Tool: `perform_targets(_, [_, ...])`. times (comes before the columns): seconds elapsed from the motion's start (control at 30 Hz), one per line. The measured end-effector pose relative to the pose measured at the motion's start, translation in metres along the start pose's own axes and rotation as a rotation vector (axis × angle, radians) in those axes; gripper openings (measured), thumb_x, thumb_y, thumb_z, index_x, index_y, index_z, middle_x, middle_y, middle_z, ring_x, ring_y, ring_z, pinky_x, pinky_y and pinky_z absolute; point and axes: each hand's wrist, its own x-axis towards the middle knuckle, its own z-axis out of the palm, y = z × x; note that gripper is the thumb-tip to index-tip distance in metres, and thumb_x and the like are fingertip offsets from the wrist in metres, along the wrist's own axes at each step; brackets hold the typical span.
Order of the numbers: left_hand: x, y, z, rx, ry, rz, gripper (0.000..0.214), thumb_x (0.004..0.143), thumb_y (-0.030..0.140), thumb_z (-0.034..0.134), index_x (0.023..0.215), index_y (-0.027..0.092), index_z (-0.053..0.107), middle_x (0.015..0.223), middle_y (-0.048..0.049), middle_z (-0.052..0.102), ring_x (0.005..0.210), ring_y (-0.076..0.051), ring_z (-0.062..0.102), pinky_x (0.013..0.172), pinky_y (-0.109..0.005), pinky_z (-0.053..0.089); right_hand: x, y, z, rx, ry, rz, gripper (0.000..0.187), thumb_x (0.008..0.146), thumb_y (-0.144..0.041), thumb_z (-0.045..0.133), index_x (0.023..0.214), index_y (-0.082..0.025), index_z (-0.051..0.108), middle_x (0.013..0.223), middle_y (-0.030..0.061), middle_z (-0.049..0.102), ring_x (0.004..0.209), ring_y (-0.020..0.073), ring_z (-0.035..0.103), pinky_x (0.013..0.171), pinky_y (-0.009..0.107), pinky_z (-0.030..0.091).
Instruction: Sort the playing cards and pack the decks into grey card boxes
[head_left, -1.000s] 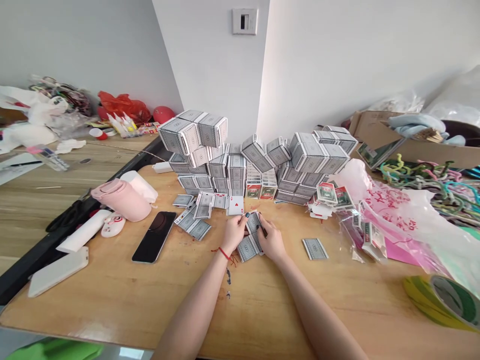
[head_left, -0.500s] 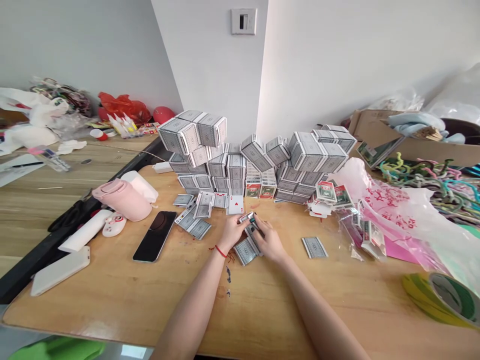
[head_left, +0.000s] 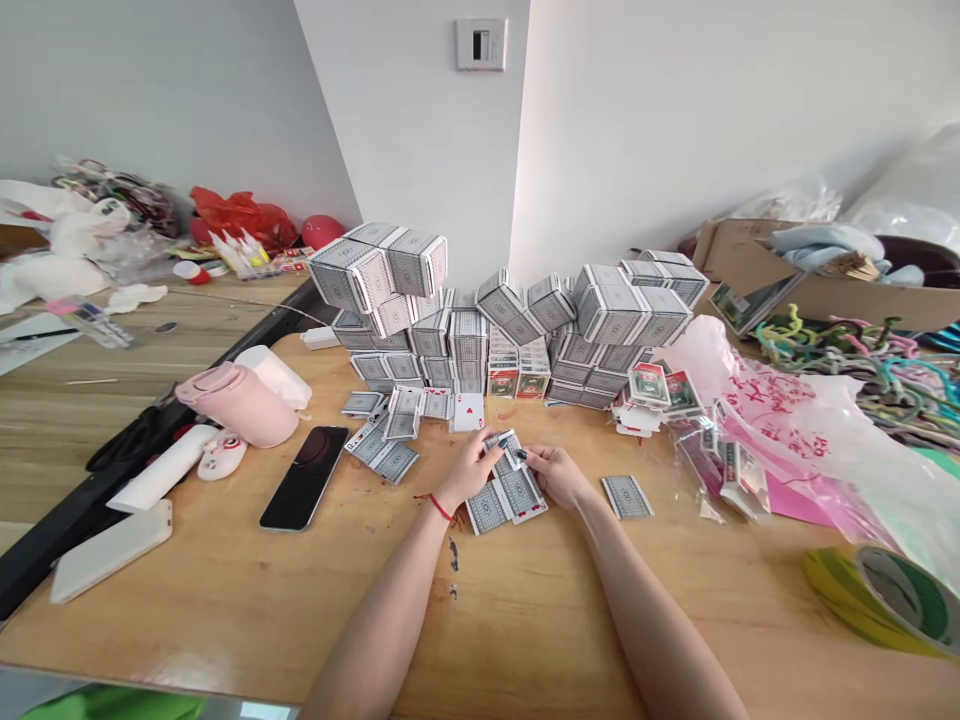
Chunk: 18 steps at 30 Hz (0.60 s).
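1. While our left hand (head_left: 469, 470) pinches a small folded piece of playing card (head_left: 501, 443) at its fingertips, our right hand (head_left: 556, 475) sits just beside it, with its fingers reaching toward the far end of the piece. The hands are close but apart, and we cannot tell whether the right one touches the card.
2. We hold the folded piece just above two grey-backed cards (head_left: 510, 497) lying on the tabletop (head_left: 225, 600). Lifting it off the wood probably lets both hands reach its edges.
3. Ahead of our hands lies a face-up ace of hearts (head_left: 466, 411), next to a loose spread of grey-backed cards (head_left: 382, 445). Both seem placed within easy reach.
4. Behind them, grey patterned card boxes (head_left: 465, 335) rise in stacked blocks, and their tight stacking appears to save space on the tabletop. A single card (head_left: 626, 497) lies off to our right.
5. A black smartphone (head_left: 304, 477) and a pink bottle (head_left: 238, 405) sit to our left, while a printed plastic bag (head_left: 780, 420) and a roll of tape (head_left: 885, 600) lie to our right. These seem kept to the sides, leaving room around our hands.
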Motion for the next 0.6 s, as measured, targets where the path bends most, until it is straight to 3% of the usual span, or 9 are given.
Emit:
perform_targets(0.2, [0.001, 0.003, -0.001, 0.025, -0.034, 0.002, 0.031, 0.075, 0.034, 0.048, 0.099, 0.016, 0.054, 0.088, -0.0035, 0.060, 0.068, -0.011, 0.051, 0.060, -0.021, 0.039, 0.003, 0.002, 0.000, -0.025, 0.002, -0.015, 0.033, 0.056, -0.046, 0.067, 0.067, -0.015, 0.062, 0.055, -0.0003, 0.058, 0.045, 0.0106, 0.047, 0.042, 0.021, 0.035])
perform_targets(0.47, [0.008, 0.009, -0.010, 0.021, -0.086, -0.036, 0.031, 0.064, 0.033, 0.062, 0.089, 0.015, 0.060, 0.086, -0.0046, 0.063, 0.080, -0.018, 0.056, 0.067, -0.024, 0.042, 0.005, 0.008, 0.004, -0.118, -0.009, -0.097, 0.030, 0.063, -0.045, 0.061, 0.064, -0.015, 0.061, 0.053, -0.0023, 0.053, 0.047, 0.0099, 0.044, 0.045, 0.021, 0.033])
perform_targets(0.6, [0.009, 0.008, -0.006, 0.016, 0.001, -0.093, 0.032, 0.060, 0.033, 0.065, 0.086, 0.014, 0.062, 0.087, -0.0060, 0.065, 0.078, -0.018, 0.057, 0.065, -0.024, 0.043, 0.006, 0.010, 0.005, -0.277, 0.045, -0.161, 0.034, 0.065, -0.047, 0.057, 0.052, -0.016, 0.052, 0.047, -0.0047, 0.041, 0.043, 0.0069, 0.033, 0.041, 0.019, 0.026])
